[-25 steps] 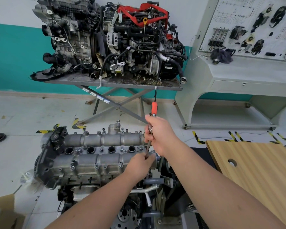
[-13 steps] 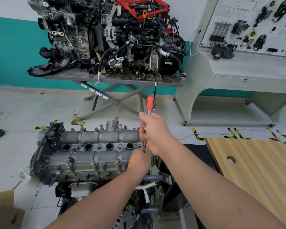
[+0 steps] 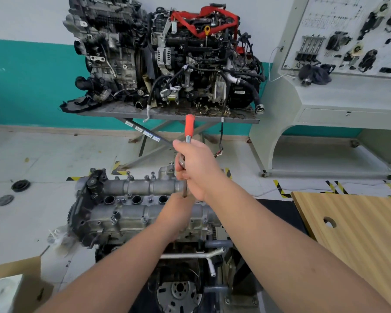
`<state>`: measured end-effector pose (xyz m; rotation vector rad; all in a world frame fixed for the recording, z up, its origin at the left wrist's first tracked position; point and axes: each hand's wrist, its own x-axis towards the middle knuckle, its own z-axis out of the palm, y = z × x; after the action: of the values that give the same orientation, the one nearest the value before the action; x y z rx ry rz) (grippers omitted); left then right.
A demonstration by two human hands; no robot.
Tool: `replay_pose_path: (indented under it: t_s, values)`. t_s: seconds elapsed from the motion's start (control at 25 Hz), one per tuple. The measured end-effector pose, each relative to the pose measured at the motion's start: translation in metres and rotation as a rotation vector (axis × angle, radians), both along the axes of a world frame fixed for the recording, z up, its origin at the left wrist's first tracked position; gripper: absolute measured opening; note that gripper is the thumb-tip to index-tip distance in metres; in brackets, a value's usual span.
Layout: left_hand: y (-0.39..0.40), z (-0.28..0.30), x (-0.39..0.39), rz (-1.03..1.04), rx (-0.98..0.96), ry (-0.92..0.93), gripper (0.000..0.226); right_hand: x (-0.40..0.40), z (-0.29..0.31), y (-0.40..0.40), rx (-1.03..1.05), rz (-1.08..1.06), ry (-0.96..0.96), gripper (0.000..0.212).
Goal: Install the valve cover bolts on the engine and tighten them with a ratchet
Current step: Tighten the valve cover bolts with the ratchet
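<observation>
The right hand [image 3: 199,168] is wrapped around the ratchet [image 3: 188,141] near its metal head, fingers curled tight on the tool, while the orange grip of the handle sticks up above the fist. A dark extension bar [image 3: 185,188] runs straight down from the ratchet head and disappears behind the left hand [image 3: 178,213], which curls around the lower end of the bar just above the valve cover [image 3: 131,199]; the socket and the bolt under it are hidden by that hand. The valve cover sits on top of the engine [image 3: 145,222] in the middle of the view, a grey casting with a row of round plug holes along its middle, and several small bolts [image 3: 113,219] stand in place along its near and far edges. The tool meets the cover at its right end. To the right, well apart from the hands, lies a wooden tabletop [image 3: 359,233] with a round hole in it. Behind, against the teal and white wall, two more engines [image 3: 167,57] rest on a steel scissor stand [image 3: 163,116], and a grey training panel [image 3: 348,41] with mounted parts stands at the far right. Two dark discs [image 3: 20,185] lie on the floor at left.
</observation>
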<state>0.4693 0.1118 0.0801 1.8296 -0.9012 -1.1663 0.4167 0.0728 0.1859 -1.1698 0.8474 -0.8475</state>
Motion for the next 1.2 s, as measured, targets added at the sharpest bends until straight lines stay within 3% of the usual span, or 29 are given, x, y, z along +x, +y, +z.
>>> replay_pose_path:
  t_s: [0.12, 0.32, 0.72, 1.2]
  values:
    - [0.007, 0.003, 0.029, -0.161, 0.021, -0.089, 0.031, 0.009, -0.003, 0.007, 0.016, 0.004, -0.020, 0.019]
    - [0.010, 0.021, 0.058, -0.334, 0.046, -0.021, 0.037, 0.025, 0.009, 0.009, 0.038, -0.017, -0.041, 0.020]
    - [0.017, 0.010, 0.062, -0.416, 0.092, -0.118, 0.046, 0.034, -0.009, 0.006, 0.113, -0.055, 0.032, 0.019]
    - [0.001, -0.014, 0.070, -0.511, 0.011, -0.146, 0.033, 0.031, -0.017, -0.005, 0.130, -0.057, 0.065, 0.017]
